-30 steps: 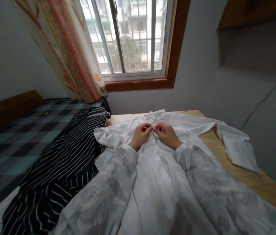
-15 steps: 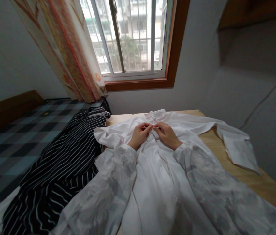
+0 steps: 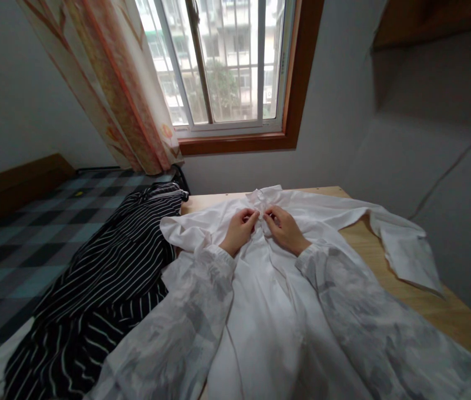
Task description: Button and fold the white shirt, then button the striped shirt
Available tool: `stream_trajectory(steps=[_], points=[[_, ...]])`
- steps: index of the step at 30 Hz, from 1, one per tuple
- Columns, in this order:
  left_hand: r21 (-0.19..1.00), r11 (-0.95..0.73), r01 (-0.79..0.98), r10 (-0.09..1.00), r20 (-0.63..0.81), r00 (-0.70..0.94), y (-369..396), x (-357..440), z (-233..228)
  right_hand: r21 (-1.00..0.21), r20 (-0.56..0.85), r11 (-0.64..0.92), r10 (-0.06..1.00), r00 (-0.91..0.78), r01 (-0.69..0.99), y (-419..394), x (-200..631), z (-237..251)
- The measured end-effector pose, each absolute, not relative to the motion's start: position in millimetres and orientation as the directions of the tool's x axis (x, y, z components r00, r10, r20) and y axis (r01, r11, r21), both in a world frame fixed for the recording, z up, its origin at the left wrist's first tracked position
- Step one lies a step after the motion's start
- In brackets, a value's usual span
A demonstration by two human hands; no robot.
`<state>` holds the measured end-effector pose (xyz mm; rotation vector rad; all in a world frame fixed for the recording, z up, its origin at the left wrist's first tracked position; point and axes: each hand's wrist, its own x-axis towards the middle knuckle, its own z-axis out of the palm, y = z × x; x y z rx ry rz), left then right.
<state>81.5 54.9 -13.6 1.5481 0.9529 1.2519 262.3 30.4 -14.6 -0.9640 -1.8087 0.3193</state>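
A white shirt (image 3: 277, 294) lies spread over the wooden table (image 3: 431, 314), collar at the far edge and one sleeve stretched to the right. Both hands are at its front placket, a little below the collar. My left hand (image 3: 240, 226) pinches the shirt's cloth between thumb and forefinger. Just to the right, my right hand (image 3: 283, 226) pinches the other side of the placket, fingers curled. A small gap separates the fingertips. Any button between them is too small to make out.
Left of the shirt lies a black garment with white stripes (image 3: 122, 255). Beyond it is a bed with a checked cover (image 3: 22, 239). A curtain (image 3: 122, 83) hangs beside the window (image 3: 235, 66), and a wooden shelf (image 3: 435, 22) juts out at upper right.
My fingertips, which were nearly touching at the placket, have moved slightly apart. The shirt and the striped garment lie as before.
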Motion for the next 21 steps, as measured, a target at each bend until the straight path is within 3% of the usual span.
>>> stream_trajectory(steps=[9,21], points=[[0.958,-0.287,0.027,0.935,0.274,0.224,56.6,80.2,-15.5,-0.477,0.719,0.613,0.684,-0.122,0.63,24.7,257.5,-11.5],[0.95,-0.313,0.024,0.924,0.298,0.24,50.0,82.9,-10.2,-0.44,0.701,0.544,0.706,-0.105,0.715,24.8,256.1,-13.6]])
